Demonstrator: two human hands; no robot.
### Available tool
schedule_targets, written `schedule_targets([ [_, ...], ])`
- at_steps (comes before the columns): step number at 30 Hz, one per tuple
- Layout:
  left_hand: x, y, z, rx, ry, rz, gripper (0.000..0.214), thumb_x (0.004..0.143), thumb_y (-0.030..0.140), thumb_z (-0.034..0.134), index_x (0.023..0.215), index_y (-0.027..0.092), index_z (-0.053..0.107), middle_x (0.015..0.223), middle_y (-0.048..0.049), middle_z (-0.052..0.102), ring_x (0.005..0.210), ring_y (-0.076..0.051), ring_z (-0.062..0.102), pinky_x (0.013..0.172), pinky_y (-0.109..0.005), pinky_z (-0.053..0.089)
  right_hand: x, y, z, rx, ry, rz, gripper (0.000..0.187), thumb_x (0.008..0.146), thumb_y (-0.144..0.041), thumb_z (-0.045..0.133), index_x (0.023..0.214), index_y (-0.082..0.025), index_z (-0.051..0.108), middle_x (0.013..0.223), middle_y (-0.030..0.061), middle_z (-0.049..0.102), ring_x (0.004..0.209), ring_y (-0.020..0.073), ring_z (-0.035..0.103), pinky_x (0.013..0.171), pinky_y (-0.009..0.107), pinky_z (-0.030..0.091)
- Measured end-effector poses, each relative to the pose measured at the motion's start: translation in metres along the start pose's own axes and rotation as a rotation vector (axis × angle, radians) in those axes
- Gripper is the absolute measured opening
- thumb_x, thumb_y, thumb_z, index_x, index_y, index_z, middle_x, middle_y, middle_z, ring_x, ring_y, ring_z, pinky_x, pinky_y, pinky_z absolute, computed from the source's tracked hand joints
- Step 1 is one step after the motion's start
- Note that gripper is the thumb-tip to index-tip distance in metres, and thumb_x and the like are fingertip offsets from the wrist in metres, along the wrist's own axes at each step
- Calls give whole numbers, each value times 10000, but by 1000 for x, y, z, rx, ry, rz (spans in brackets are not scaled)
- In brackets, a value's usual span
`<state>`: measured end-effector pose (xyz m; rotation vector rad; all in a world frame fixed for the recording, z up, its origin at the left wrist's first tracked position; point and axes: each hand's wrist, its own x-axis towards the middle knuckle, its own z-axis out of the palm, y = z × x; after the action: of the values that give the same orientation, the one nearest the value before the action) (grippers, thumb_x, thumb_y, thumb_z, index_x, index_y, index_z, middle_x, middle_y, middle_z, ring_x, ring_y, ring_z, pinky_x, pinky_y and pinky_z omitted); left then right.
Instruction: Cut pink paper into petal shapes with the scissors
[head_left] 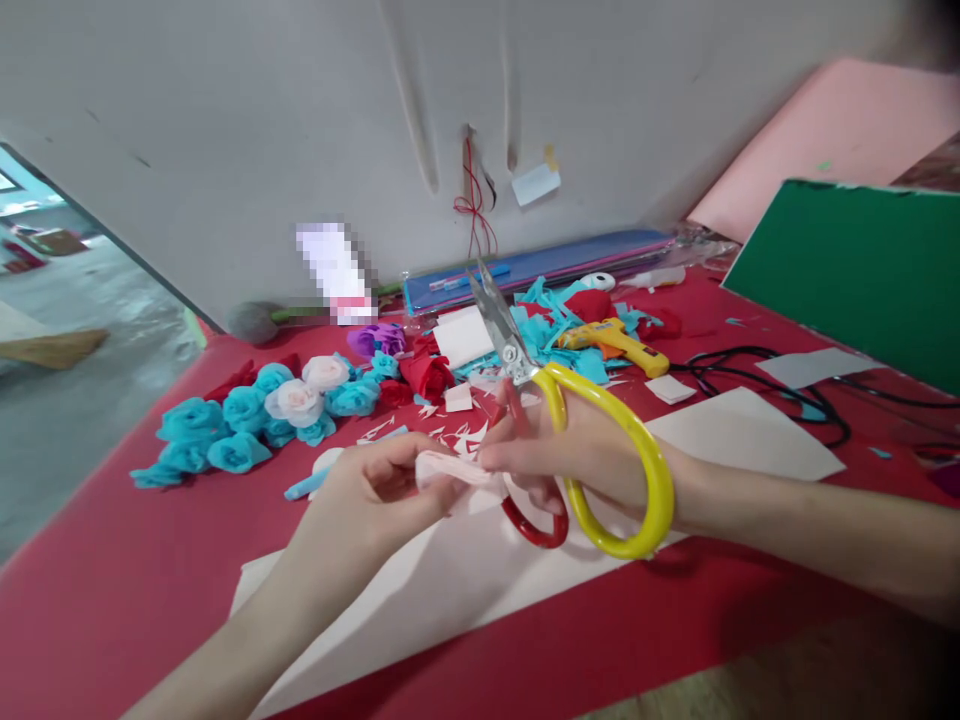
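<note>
Left hand [360, 505] pinches folded pale paper [459, 468] above near white sheet [450, 590]; right hand [592, 440] pinches its right end, also holding scissors [517, 362], blades slightly apart, pointing far. Swinging scissors could snag it; hard pinching could crease it.

Scuffed grey-white wall [225, 120], grey floor [45, 430] at left, red-topped table [112, 590]

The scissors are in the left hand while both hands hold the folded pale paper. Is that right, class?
Not quite. The head view shows the scissors in the right hand, not the left hand; both hands do hold the folded pale paper.
</note>
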<state>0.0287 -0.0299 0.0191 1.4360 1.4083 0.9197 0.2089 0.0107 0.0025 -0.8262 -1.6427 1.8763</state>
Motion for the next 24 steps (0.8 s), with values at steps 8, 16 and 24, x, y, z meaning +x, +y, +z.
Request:
schedule_targets([
  [8,-4,3,3,-66,22,-37,58,581,133,628,608,184,624,547,29,586,549,-123,520,490,-180,407,-2,2,3,-86,-28,-54,284,754,-407,607,743,-125,579,499,-27,467,424,70,423,393,175,350],
  [16,-4,1,2,-94,33,-84,71,633,217,633,613,183,574,545,27,546,533,-132,503,486,-214,405,-5,1,4,-97,-94,-42,255,737,-351,623,641,-139,519,485,-23,486,432,94,468,397,190,365],
  [24,-3,-2,7,-7,52,-65,146,674,303,628,651,172,567,578,31,528,525,-114,460,465,-205,379,-3,0,10,94,-45,-14,330,777,-308,573,513,-124,500,441,-16,500,404,87,480,444,205,390],
])
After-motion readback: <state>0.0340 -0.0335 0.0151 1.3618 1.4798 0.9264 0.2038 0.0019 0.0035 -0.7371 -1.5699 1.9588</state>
